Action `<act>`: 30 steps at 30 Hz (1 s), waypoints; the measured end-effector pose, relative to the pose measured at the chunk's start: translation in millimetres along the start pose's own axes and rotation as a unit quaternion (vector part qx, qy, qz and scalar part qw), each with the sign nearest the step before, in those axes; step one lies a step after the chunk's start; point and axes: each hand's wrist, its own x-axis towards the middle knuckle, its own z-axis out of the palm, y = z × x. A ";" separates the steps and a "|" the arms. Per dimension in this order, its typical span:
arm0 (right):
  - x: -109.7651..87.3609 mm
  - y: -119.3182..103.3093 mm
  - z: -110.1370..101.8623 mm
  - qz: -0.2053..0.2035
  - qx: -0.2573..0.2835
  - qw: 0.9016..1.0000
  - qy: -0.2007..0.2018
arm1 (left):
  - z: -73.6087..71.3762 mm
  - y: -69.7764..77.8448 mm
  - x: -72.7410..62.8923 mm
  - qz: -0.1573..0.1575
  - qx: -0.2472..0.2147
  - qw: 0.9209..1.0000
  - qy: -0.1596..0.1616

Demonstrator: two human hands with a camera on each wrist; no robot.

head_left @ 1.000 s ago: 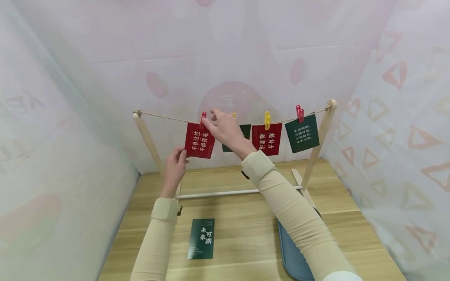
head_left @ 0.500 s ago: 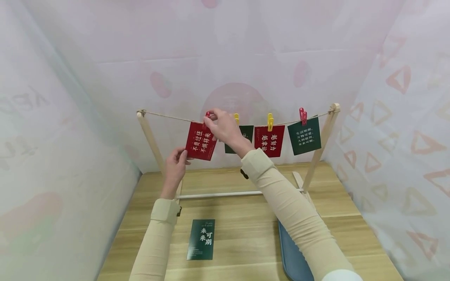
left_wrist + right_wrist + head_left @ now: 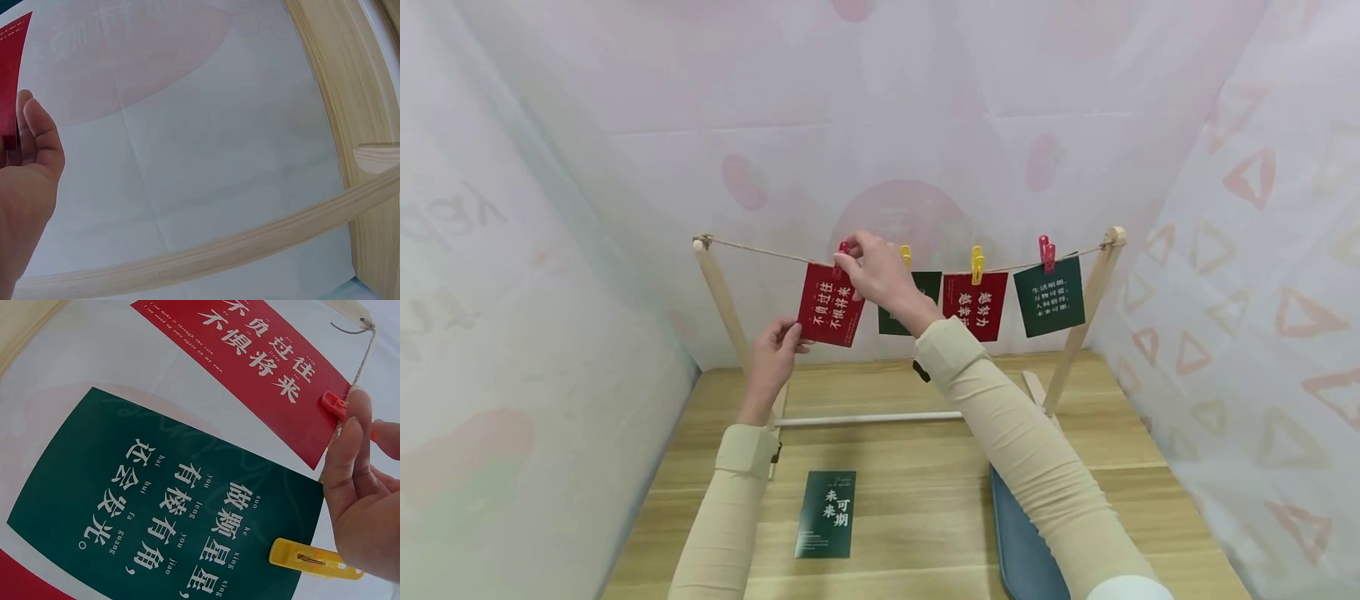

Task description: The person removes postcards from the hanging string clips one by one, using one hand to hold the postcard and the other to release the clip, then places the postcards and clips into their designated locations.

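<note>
A red card (image 3: 826, 310) with white lettering hangs at the left part of a string (image 3: 760, 248), slightly tilted. With thumb and fingers, my left hand (image 3: 775, 354) pinches its lower left corner. At the card's top edge sits a red clothespin (image 3: 333, 404), which my right hand (image 3: 369, 481) pinches at its handle end; in the head view the fingers hide part of it. Just right of it hangs a green card (image 3: 181, 500) under a yellow clothespin (image 3: 306, 557), partly behind my right hand in the head view.
Farther right hang another red card (image 3: 964, 300) and a green card (image 3: 1051, 298), both clipped. Wooden posts (image 3: 718, 287) carry the string above a wood-grain table (image 3: 917, 508). A dark green card (image 3: 826, 515) lies on it; a blue tray (image 3: 1026, 550) is partly under my right forearm.
My right fingers have moved from beside the red clothespin onto its handle end. The red card has tilted slightly. My left hand keeps its pinch on the corner.
</note>
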 end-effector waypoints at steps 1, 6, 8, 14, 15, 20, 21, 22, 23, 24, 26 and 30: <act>0.0 -0.7 -0.4 0.000 0.000 1.000 -0.001 | -0.8 0.5 0.0 -0.001 0.003 1.000 -0.003; 1.0 -0.6 -1.5 -0.014 -0.001 1.000 -0.004 | -2.1 1.9 -0.8 -0.004 0.015 1.000 -0.019; 1.8 -0.3 -1.8 -0.022 -0.003 1.000 -0.006 | -2.1 3.4 -1.7 -0.006 0.018 1.000 -0.020; 3.3 -1.9 -3.0 -0.041 -0.004 0.999 -0.010 | -3.7 10.6 -6.5 -0.005 0.034 0.999 -0.014; 3.2 -2.5 -3.1 -0.044 -0.003 0.999 -0.011 | -4.1 11.7 -7.3 -0.004 0.034 0.999 -0.014; 1.3 -3.0 -2.7 -0.056 -0.005 0.998 -0.006 | -4.7 10.8 -10.5 -0.006 0.030 0.999 -0.014; 1.0 -3.2 -2.9 -0.059 -0.005 0.998 -0.005 | -5.0 10.6 -11.0 -0.005 0.031 0.999 -0.014; 1.0 -3.2 -3.2 -0.061 -0.008 0.998 -0.003 | -5.1 10.3 -11.3 -0.004 0.032 0.999 -0.013; 1.3 -3.2 -3.6 -0.063 -0.010 0.998 -0.001 | -5.4 10.0 -11.6 -0.003 0.033 0.999 -0.012; 1.5 -3.4 -4.2 -0.065 -0.010 0.998 0.001 | -5.5 9.7 -11.7 -0.002 0.035 0.999 -0.012; 2.1 -4.3 -5.9 -0.069 -0.008 0.998 0.005 | -5.7 9.5 -11.4 -0.002 0.036 0.999 -0.010; 3.5 -6.0 -9.2 -0.080 0.004 0.997 0.017 | -6.7 10.0 -10.3 -0.011 0.037 0.999 -0.006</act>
